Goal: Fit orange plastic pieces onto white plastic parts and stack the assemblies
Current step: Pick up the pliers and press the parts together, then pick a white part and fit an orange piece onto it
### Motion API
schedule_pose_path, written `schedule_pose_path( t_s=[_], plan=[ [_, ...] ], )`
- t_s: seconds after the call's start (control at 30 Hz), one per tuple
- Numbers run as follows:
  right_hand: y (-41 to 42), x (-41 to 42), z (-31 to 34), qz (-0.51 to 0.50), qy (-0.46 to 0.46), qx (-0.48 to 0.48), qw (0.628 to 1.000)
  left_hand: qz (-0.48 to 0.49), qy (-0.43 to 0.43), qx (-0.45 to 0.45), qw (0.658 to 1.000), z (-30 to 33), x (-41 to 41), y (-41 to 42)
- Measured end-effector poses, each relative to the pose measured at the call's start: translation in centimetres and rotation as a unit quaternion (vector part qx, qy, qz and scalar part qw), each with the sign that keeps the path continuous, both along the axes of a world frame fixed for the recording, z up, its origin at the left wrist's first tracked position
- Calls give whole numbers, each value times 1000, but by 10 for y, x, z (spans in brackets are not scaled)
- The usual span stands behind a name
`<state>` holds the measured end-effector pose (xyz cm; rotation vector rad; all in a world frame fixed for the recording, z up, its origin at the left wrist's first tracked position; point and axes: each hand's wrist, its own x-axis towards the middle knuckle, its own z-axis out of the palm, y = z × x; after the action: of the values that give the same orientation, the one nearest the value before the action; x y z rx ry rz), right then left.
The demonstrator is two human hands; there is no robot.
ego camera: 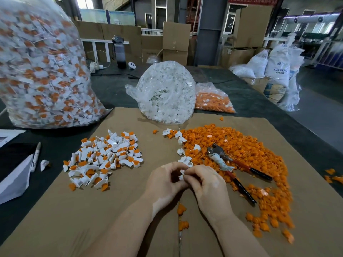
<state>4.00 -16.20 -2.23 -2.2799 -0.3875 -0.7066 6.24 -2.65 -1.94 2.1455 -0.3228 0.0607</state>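
Observation:
My left hand (164,179) and my right hand (206,184) meet over the cardboard sheet (111,219), both pinching one small white plastic part (181,174) between the fingertips. No orange piece shows between the fingers. A heap of loose orange pieces (246,154) spreads to the right. A few loose white parts (184,160) lie just beyond my hands. To the left lies a pile of finished white-and-orange assemblies (105,158).
Red-handled pliers (232,169) lie on the orange heap. A bag of white parts (167,93), a bag of orange pieces (213,101) and a big bag of assemblies (40,67) stand behind. A pen (36,156) lies at left. Two orange pieces (181,209) lie between my forearms.

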Motion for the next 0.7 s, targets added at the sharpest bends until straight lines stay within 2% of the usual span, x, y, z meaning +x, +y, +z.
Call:
schedule_pose_path(
  t_s=[0.17, 0.43, 0.7],
  plan=[
    [-2, 1, 0, -16, -10, 30, 999, 44, -1, -40, 998, 0, 0, 2],
    [0, -1, 1, 17, -28, -38, 999, 58, -5, -21, 998, 0, -1, 2],
    [3, 1, 0, -10, -24, -57, 998, 58, 0, -28, 998, -1, -2, -2]
  ],
)
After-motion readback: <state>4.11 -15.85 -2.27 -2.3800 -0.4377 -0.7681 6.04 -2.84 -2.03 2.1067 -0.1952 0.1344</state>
